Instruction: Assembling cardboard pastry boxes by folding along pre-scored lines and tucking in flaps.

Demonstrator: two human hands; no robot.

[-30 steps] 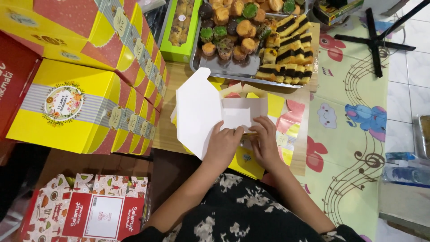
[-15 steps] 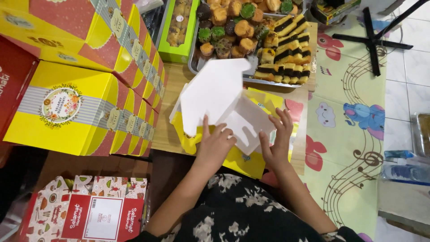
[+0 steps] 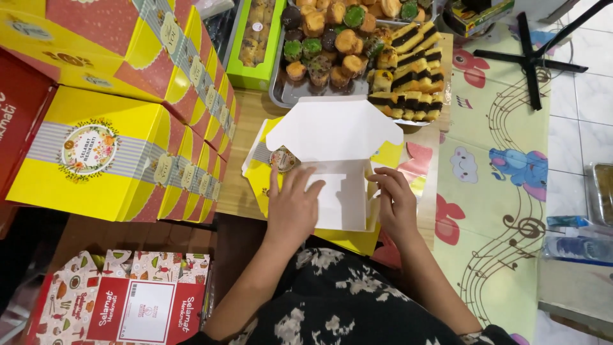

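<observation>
Black garment with a pale, blotchy floral print — forearms bare, no rings or watch visible.

Behind the open box (image 3: 338,172) the cake tray (image 3: 287,96), left the stacked boxes (image 3: 121,128), beneath it flat cartons (image 3: 357,239).
</observation>
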